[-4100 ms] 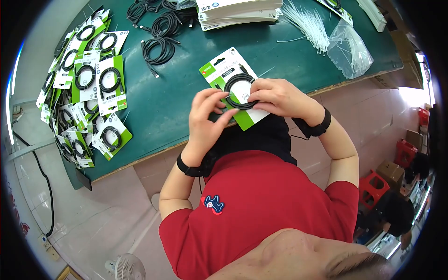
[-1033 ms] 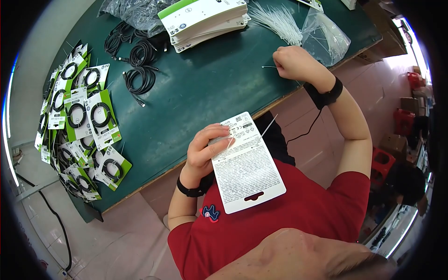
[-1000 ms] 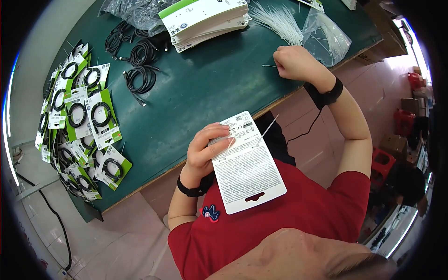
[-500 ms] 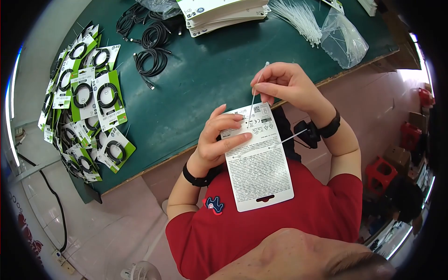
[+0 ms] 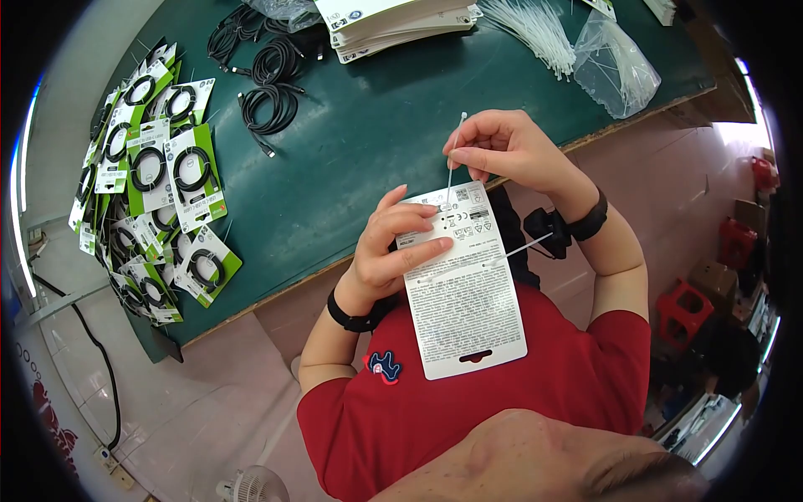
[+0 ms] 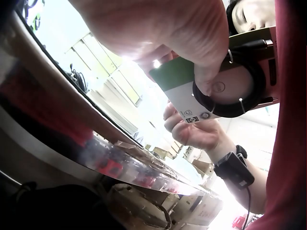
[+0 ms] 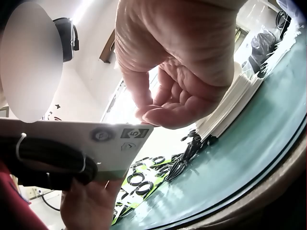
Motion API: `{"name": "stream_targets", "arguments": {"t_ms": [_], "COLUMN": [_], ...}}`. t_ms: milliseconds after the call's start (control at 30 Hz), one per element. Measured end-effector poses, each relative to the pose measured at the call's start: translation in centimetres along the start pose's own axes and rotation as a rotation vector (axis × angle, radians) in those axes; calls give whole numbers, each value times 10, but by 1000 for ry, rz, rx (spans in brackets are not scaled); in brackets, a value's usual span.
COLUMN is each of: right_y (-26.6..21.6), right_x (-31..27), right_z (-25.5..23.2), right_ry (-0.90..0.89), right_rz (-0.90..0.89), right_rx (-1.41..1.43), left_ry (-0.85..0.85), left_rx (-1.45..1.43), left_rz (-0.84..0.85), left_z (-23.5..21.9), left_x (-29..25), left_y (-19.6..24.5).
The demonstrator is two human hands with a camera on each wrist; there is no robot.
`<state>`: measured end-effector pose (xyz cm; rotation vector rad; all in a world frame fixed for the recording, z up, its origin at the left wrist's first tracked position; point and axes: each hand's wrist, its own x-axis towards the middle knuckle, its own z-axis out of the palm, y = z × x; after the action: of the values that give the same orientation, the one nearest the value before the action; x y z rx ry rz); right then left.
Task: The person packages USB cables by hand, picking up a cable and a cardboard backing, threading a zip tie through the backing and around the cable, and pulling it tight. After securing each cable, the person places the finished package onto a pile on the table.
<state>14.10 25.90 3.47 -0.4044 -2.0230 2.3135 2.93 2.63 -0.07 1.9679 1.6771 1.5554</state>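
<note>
My left hand (image 5: 393,243) grips a white card (image 5: 468,309) by its left edge, printed back facing up, fingers on top. In the left wrist view, a coiled black cable (image 6: 259,81) lies against the card's other face, with my thumb on it. Just above the card's far edge, my right hand (image 5: 510,151) pinches a thin white zip tie (image 5: 452,176), whose lower end meets the card near my left fingertips. A second tie (image 5: 530,245) sticks out from the card's right side. In the right wrist view, the fingertips of my right hand (image 7: 177,72) are together beside the card's corner.
Carded cables (image 5: 192,167) are heaped at the table's left. Loose black cables (image 5: 272,109) lie at the back, beside a stack of cards (image 5: 401,29). White ties (image 5: 535,38) and a clear bag (image 5: 615,71) are back right. The table edge (image 5: 276,304) runs before me.
From a curled pose over the table at the right, my right hand has come to the card and now holds a tie there. The card has shifted slightly right and up in my left hand.
</note>
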Motion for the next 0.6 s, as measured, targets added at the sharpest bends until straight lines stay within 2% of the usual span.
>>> {"name": "stream_targets", "arguments": {"t_ms": [600], "right_y": [-3], "right_x": [4], "right_z": [7], "right_ry": [-104], "right_rz": [73], "right_rx": [59], "left_ry": [100], "left_rx": [-102], "left_rz": [56], "left_z": [6], "left_x": [-5], "left_y": [-3]}}
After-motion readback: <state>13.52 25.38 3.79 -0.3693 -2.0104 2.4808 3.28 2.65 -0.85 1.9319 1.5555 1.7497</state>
